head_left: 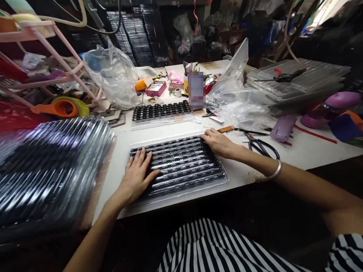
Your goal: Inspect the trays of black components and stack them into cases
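In front of me on the white table lies a clear plastic tray (178, 196) filled with rows of black parts (181, 162). A clear ridged sheet seems to cover the rows. My left hand (136, 176) rests flat on the tray's left side, fingers spread. At the far right corner, my right hand (217, 142) has its fingers bent and closed over the edge; the fingertips are partly hidden. Beyond the tray sits another clear tray (159, 121) with black slotted parts (161, 110). Black-handled scissors (262, 146) and an orange-handled cutter (226, 129) lie right of my right hand.
Stacked filled trays (53, 166) stand close on my left, below a pink rack (65, 75). Clear plastic bags (113, 75) and loose film (238, 102) lie at the back. Clear trays (300, 83) are piled at the right, behind a purple case (283, 128).
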A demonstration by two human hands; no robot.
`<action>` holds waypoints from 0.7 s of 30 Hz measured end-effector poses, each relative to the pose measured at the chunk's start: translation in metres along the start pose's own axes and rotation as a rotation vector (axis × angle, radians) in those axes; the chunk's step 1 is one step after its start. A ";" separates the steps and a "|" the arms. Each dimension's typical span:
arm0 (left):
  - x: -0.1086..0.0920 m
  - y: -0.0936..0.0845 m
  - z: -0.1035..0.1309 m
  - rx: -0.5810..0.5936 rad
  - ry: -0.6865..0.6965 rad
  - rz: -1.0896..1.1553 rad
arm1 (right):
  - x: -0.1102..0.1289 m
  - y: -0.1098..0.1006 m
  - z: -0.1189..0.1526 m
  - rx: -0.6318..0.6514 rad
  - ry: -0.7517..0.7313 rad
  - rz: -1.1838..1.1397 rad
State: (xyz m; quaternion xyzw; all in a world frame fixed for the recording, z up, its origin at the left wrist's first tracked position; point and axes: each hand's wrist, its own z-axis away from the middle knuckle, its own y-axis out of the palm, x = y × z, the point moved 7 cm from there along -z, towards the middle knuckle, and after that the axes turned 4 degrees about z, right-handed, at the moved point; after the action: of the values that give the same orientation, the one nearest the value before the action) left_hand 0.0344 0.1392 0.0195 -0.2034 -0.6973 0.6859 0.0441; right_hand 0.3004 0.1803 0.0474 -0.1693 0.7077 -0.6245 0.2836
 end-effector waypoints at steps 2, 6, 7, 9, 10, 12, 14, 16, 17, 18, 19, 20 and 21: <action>0.016 -0.001 0.011 0.008 -0.011 0.065 | -0.003 0.002 0.013 -0.040 0.011 -0.027; 0.041 -0.003 0.044 -0.106 -0.092 0.168 | -0.007 0.001 0.023 -0.028 -0.045 -0.037; 0.043 -0.002 0.052 -0.124 -0.097 0.200 | -0.007 -0.001 0.021 -0.014 -0.068 -0.030; 0.041 -0.001 0.065 -0.156 -0.103 0.256 | -0.004 -0.003 0.015 0.016 -0.104 -0.010; 0.038 -0.001 0.069 -0.177 -0.105 0.273 | -0.002 -0.004 0.011 0.030 -0.115 0.001; 0.031 -0.002 0.074 -0.235 -0.106 0.274 | 0.003 -0.004 0.005 0.041 -0.118 0.024; 0.025 -0.002 0.075 -0.284 -0.108 0.246 | 0.009 -0.003 0.003 0.032 -0.102 0.040; 0.021 -0.002 0.074 -0.311 -0.115 0.213 | 0.014 -0.002 0.007 0.013 -0.066 0.040; 0.021 -0.004 0.074 -0.316 -0.119 0.203 | 0.015 0.000 0.011 0.001 -0.040 0.033; 0.021 -0.006 0.075 -0.312 -0.117 0.202 | 0.016 0.001 0.017 -0.010 -0.013 0.022; 0.021 -0.010 0.077 -0.295 -0.107 0.210 | 0.017 0.003 0.025 -0.022 0.011 0.011; 0.021 -0.013 0.081 -0.266 -0.086 0.228 | 0.018 0.005 0.035 -0.044 0.031 -0.010; 0.020 -0.017 0.086 -0.224 -0.058 0.253 | 0.019 0.006 0.046 -0.067 0.033 -0.038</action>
State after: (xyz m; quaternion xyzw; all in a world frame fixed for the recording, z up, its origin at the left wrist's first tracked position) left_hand -0.0169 0.0657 0.0273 -0.2734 -0.7391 0.6096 -0.0859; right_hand 0.3147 0.1336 0.0347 -0.1816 0.7294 -0.6086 0.2542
